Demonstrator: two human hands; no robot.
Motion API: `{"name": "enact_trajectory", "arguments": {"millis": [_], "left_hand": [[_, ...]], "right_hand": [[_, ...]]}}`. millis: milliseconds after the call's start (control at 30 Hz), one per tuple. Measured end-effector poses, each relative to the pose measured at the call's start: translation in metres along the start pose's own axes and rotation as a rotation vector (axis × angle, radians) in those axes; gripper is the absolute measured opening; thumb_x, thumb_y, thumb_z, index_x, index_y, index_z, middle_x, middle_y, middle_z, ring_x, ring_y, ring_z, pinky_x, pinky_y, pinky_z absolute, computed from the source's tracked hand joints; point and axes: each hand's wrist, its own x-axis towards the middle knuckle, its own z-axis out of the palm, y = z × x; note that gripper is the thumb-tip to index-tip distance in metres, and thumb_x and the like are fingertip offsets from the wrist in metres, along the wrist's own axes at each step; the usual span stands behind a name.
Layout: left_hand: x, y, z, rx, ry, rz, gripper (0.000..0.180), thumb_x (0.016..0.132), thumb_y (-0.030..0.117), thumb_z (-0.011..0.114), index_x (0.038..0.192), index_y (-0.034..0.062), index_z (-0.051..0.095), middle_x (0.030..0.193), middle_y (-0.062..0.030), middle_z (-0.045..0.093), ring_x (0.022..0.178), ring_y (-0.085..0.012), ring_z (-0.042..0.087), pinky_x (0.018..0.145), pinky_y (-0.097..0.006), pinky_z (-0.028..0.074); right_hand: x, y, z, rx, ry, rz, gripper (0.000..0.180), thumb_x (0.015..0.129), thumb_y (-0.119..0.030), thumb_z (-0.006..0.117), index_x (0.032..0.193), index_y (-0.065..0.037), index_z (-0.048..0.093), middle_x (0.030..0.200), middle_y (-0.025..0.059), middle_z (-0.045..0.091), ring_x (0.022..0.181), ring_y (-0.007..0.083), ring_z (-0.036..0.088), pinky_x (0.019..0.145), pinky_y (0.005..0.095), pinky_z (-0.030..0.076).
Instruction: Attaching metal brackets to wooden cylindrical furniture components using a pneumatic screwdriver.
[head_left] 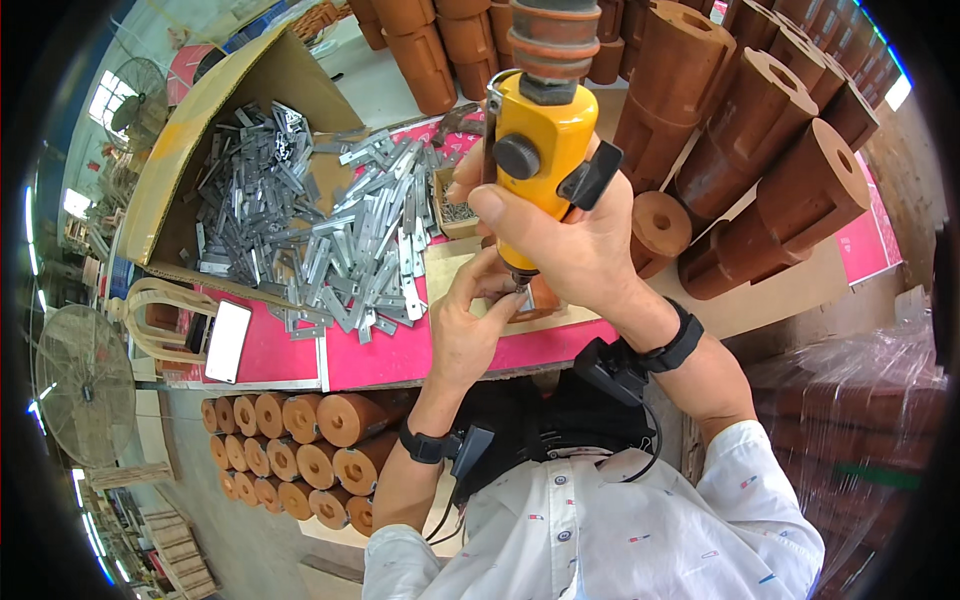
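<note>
My right hand (570,235) is wrapped around a yellow power screwdriver (545,130) with a black knob and a black lever, held upright with its tip pointing down. My left hand (465,325) is closed, its thumb and fingers pinched together beside the driver's tip; what they hold is too small and hidden to make out. Under the tip lies a brown wooden piece (541,299), mostly covered by my hands and the tool. Left of my hands, many flat metal strips (375,235) with holes are heaped, spilling from a tipped cardboard box (170,180).
A small box of screws (458,212) stands behind my left hand, with a hammer (457,124) beyond it. Brown wooden cylinders (775,220) crowd the right side. A phone (228,341) leans on a wooden stand at the left. More cylinders (350,420) are stacked below the table.
</note>
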Motion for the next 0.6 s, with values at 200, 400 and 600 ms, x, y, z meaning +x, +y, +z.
{"name": "enact_trajectory", "arguments": {"millis": [200, 400, 600], "left_hand": [[0.001, 0.001, 0.002, -0.004, -0.008, 0.016, 0.052, 0.080, -0.005, 0.069, 0.128, 0.0030, 0.054, 0.094, -0.0108, 0.072, 0.087, -0.0119, 0.065, 0.080, -0.027, 0.051], [0.000, 0.000, 0.003, 0.040, 0.013, 0.049, 0.049, 0.080, -0.006, 0.068, 0.127, 0.0028, 0.055, 0.096, -0.0106, 0.072, 0.090, -0.0125, 0.066, 0.082, -0.027, 0.051], [0.006, 0.003, -0.002, 0.041, 0.002, -0.023, 0.044, 0.081, -0.004, 0.068, 0.123, 0.0020, 0.058, 0.095, -0.0096, 0.072, 0.085, -0.0134, 0.067, 0.076, -0.028, 0.053]], "right_hand": [[0.001, 0.008, -0.001, -0.037, 0.002, -0.057, 0.046, 0.078, -0.012, 0.074, 0.118, -0.001, 0.053, 0.093, 0.0016, 0.062, 0.082, 0.0082, 0.058, 0.076, 0.0256, 0.048], [0.001, 0.010, 0.003, -0.033, 0.032, -0.089, 0.049, 0.078, -0.012, 0.074, 0.121, 0.000, 0.052, 0.092, 0.0025, 0.062, 0.081, 0.0083, 0.058, 0.075, 0.0253, 0.048], [0.007, 0.013, 0.004, -0.091, 0.026, -0.157, 0.052, 0.079, -0.014, 0.074, 0.122, 0.002, 0.050, 0.086, 0.0030, 0.062, 0.076, 0.0082, 0.058, 0.069, 0.0241, 0.048]]}}
